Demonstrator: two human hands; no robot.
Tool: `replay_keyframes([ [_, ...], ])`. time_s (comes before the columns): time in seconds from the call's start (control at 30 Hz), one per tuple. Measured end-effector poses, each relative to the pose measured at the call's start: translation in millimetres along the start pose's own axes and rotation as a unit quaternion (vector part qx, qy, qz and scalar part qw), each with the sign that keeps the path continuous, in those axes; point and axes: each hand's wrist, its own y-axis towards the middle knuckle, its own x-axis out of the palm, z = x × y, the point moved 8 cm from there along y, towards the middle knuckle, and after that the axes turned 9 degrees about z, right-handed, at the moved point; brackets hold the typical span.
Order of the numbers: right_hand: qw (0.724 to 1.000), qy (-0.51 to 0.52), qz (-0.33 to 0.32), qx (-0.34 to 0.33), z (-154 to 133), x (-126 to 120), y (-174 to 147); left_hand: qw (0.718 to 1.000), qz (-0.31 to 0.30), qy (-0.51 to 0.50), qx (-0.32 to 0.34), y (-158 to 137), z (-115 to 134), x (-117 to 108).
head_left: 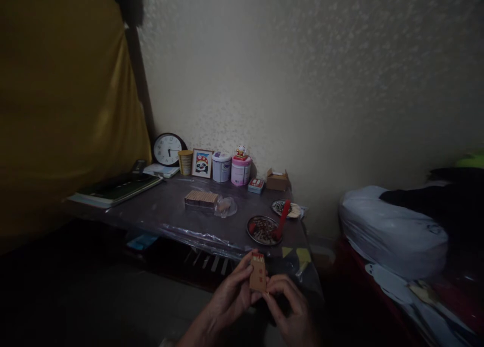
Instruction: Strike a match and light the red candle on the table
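Note:
My left hand (235, 288) is wrapped round a small kraft-brown matchbox (258, 277) with red characters on its face. At the top end the box is partly slid out, showing a reddish inside and several pale sticks. My right hand (290, 306) pinches at the lower right corner of the same box. Just beyond, a round metal plate (260, 231) of small dark and pale bits carries a red scoop (283, 220). Behind it lies a second metal plate (278, 204) with similar bits and a bunch of pale sticks (294, 211).
On the plastic-covered table (151, 211) lie a row of small brown boxes (201, 199) and a clear plastic bag (226, 207). A clock (168, 149), picture frame (202, 163), white tub (221, 167), pink tub (241, 171) and open carton (277, 180) line the wall. A large book (117, 190) lies left.

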Motion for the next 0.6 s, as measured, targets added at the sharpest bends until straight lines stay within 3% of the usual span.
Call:
replay_keyframes([
  [0.6,0.999,-0.030,0.020,-0.020,-2.2,-2.1,0.8,1.000,0.010,0.016,-0.002,0.5,-2.0,-2.0],
])
